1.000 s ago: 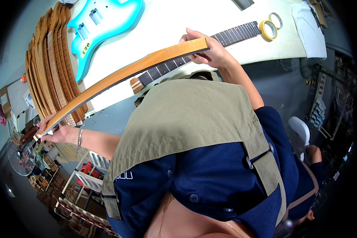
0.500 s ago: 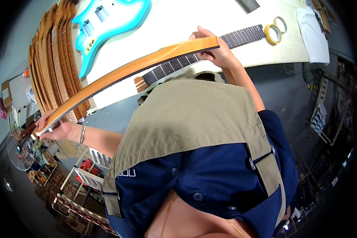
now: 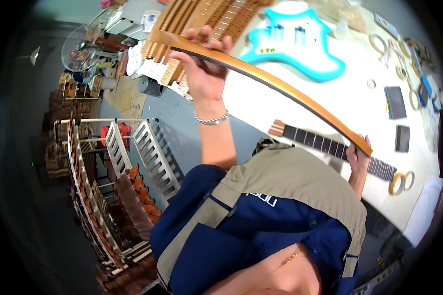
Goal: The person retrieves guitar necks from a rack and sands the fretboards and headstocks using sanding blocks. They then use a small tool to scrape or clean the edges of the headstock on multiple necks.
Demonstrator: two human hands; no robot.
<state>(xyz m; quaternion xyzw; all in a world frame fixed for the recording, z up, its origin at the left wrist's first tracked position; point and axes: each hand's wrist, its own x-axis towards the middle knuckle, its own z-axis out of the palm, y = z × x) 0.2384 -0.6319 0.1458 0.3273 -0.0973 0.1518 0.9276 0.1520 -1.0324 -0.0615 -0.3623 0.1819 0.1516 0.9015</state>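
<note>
I hold a guitar neck [image 3: 285,86] of orange-brown wood with a dark fretboard edge-on, raised slantwise above the table. My left hand [image 3: 206,73] is closed round its far left end, the palm under it and the fingers over it. Near its other end, my right hand [image 3: 358,156] grips it; some of those fingers are hidden behind the wood. Below it, a second guitar neck [image 3: 320,142] with a dark fretted board lies on the white table [image 3: 261,105]. A blue and white guitar body [image 3: 300,49] rests beyond the held neck.
Several wooden necks [image 3: 221,22] lie side by side at the table's far left. Tape rolls [image 3: 397,183] and dark flat blocks [image 3: 395,102] are on the right. A rack [image 3: 155,162] stands on the floor to my left, with a fan [image 3: 79,46] beyond it.
My view has swung left, so the table now sits farther right. The held neck's left end now shows higher than its right end. Both hands still grip it.
</note>
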